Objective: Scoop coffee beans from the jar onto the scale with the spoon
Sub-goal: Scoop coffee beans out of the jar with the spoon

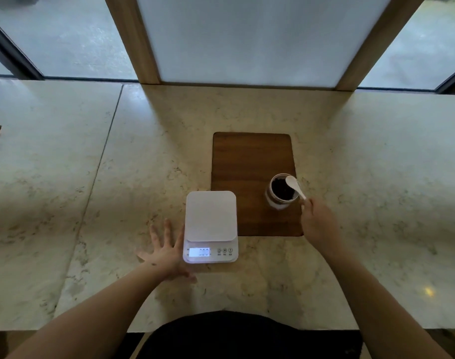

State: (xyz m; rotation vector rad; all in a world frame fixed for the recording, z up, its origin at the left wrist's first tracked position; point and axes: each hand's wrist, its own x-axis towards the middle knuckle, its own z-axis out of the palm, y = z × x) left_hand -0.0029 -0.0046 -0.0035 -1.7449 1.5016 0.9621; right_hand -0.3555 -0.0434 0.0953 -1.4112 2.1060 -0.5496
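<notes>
A white digital scale (210,224) sits on the marble counter with its display lit and its platform bare. To its right, a glass jar (280,193) of dark coffee beans stands on a brown wooden board (249,161). My right hand (317,221) grips the handle of a white spoon (293,185), whose bowl hovers over the jar's mouth at its right rim. My left hand (166,252) lies flat on the counter with fingers spread, touching the scale's left edge.
The marble counter (91,190) runs wide to both sides, with a seam line on the left. A wood-framed frosted panel (247,40) rises at the counter's back edge, with windows either side. My dark clothing shows at the near edge.
</notes>
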